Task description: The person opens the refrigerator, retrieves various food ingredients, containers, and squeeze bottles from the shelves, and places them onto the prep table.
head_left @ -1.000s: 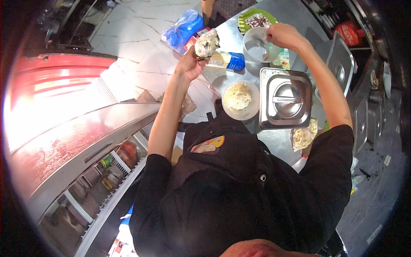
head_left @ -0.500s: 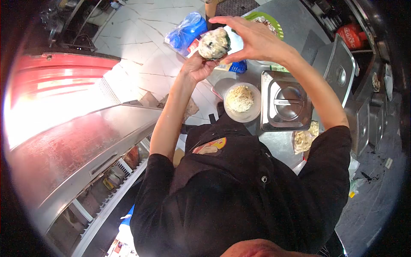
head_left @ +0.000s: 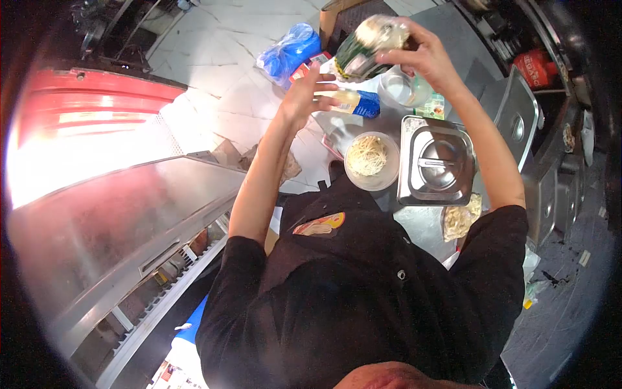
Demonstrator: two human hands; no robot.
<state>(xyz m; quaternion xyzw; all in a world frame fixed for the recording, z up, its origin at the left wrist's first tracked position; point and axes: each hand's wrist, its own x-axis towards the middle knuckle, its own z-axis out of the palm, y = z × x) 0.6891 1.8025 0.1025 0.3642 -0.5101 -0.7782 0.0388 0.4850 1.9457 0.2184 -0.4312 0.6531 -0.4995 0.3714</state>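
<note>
In my right hand (head_left: 414, 55) is a see-through package (head_left: 363, 50) with pale contents and a dark green printed side. It is tilted and blurred, and whether it is a bag or a jar I cannot tell. My left hand (head_left: 308, 100) is just left of the package, with its fingers spread and nothing in them. Nearer my body stands a round clear tub (head_left: 378, 181) of pale shredded strands. To its right is a steel food pan with a lid (head_left: 437, 162). A second clear tub (head_left: 398, 87) sits below the package.
A blue and yellow packet (head_left: 356, 102) lies on the steel counter, with a blue plastic bag (head_left: 289, 55) beyond it. By my right elbow is a clear bag of pale pieces (head_left: 461, 219). An open steel-lidded unit (head_left: 129, 227) stands at left; steel pans (head_left: 518, 117) line the right.
The package has moved up and to the right and tipped over, now in my right hand alone. My left hand has let go of it and opened. The second clear tub has come into view.
</note>
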